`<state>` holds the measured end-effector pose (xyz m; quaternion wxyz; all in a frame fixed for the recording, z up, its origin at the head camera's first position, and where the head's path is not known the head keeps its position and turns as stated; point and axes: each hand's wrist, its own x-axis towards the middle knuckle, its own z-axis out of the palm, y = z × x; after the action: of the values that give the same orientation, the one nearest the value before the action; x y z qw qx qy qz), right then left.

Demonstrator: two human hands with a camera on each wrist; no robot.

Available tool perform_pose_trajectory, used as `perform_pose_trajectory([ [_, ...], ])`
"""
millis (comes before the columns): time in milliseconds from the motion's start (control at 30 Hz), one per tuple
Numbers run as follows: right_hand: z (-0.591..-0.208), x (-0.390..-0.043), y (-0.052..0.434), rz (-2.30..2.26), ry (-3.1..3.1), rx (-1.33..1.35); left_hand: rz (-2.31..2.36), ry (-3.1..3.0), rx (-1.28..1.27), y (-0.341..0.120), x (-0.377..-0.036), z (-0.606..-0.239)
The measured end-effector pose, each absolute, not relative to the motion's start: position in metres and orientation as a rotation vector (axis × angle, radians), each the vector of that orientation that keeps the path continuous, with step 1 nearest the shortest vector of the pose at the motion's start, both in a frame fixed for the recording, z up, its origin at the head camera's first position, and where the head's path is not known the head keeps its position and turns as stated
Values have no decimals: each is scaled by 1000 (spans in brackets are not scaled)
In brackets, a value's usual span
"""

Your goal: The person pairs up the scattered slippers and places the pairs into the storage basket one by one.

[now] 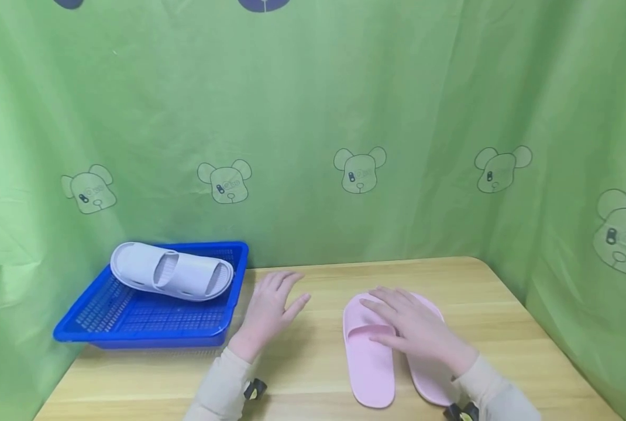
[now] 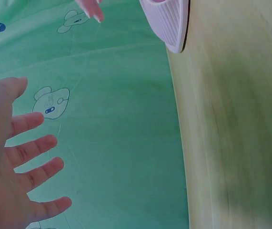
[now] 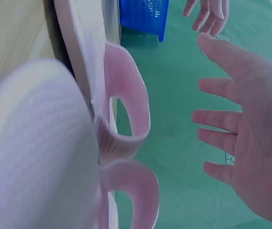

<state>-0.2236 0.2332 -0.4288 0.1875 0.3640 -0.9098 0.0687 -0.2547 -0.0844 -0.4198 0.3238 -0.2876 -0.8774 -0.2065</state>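
Five spread fingers: your right hand (image 1: 418, 333) hovers over the pink slippers (image 1: 370, 371), wide and gripping nothing; the right wrist view shows a gap beneath.
Left hand: yours (image 1: 268, 313) hangs between the slippers and the blue basket (image 1: 150, 338), nearer the basket, fingers wide, holding nothing.
Pink slippers: side by side, right of the table's (image 1: 302, 374) middle, straps toward its far edge, heels toward you, probably keeping both within your right hand's reach.
Blue basket: at the table's far left corner, presumably set aside to give your forearms room.
Pale slipper (image 1: 194, 272): along the basket's far side, left end seemingly propped on the rim; one or a nested pair, I cannot tell.
Green curtain (image 1: 292, 88): behind the far edge, likely as a screen.
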Motion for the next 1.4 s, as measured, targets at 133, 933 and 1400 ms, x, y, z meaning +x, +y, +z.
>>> perform_pose_trajectory([
  [133,-431,-228,238,190,-2607,986,-509,-2399,-756,-81,-253,-423],
  [933,-435,-243,268,305,-2760,818,-429,-2619,-886,-54,-242,-434],
  [1400,-438,-249,289,389,-2868,703,-393,-2663,-940,-41,-239,-439],
])
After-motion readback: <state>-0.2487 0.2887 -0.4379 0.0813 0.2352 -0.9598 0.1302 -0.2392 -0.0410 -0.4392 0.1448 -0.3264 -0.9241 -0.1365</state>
